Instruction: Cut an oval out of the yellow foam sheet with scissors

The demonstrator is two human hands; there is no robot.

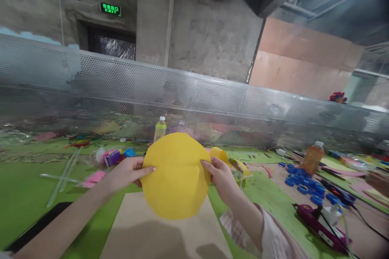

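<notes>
A round yellow sheet point(176, 178) is held up in front of me, facing the camera, above a beige board point(164, 236) on the green table covering point(15, 194). My left hand point(135, 170) grips the sheet's left edge, thumb on its front face and the other fingers mostly hidden behind. On the opposite edge, my right hand point(217, 170) pinches the sheet in the same way. Part of the board lies in shadow below the sheet.
Behind the sheet stand a bottle point(160, 129) and a perforated metal screen point(194, 97). Clear strips point(65, 174) lie left. At right are yellow strips point(220, 154), blue rings point(304, 182), an amber bottle point(313, 158), a purple power strip point(319, 226) and another person's hand point(378, 182).
</notes>
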